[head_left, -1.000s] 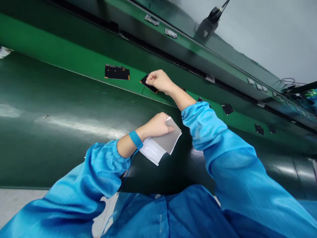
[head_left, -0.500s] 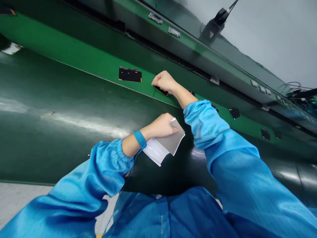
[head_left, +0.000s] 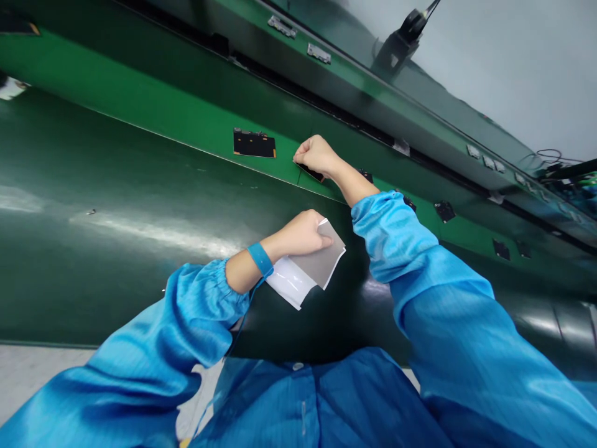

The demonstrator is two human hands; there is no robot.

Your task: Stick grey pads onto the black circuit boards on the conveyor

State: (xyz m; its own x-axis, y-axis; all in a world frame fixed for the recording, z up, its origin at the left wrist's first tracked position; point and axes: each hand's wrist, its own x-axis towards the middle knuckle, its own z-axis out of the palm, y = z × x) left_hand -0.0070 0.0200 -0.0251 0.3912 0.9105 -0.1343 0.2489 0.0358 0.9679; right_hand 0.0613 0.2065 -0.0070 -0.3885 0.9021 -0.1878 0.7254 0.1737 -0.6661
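My right hand (head_left: 317,155) is stretched out over the bright green conveyor belt (head_left: 140,106), fingers closed on a small black panel (head_left: 311,172) that lies mostly hidden beneath it. My left hand (head_left: 301,233) rests on the dark green worktop (head_left: 93,249) nearer to me, closed on a grey and white sheet (head_left: 310,269) with a glossy white part. A second black panel (head_left: 254,144) with a thin orange edge lies on the belt just left of my right hand. Both arms wear blue sleeves, and a blue strap circles my left wrist.
Several more small black parts (head_left: 443,210) ride the belt to the right. Small silver plates (head_left: 318,53) sit along the upper rail. A black device (head_left: 401,37) on an arm stands above the line. Cables (head_left: 550,154) lie at the far right.
The black panel on the belt has drifted right, closer to my right hand. My right hand has lowered its panel flatter against the belt. My left hand has stayed on the sheet.
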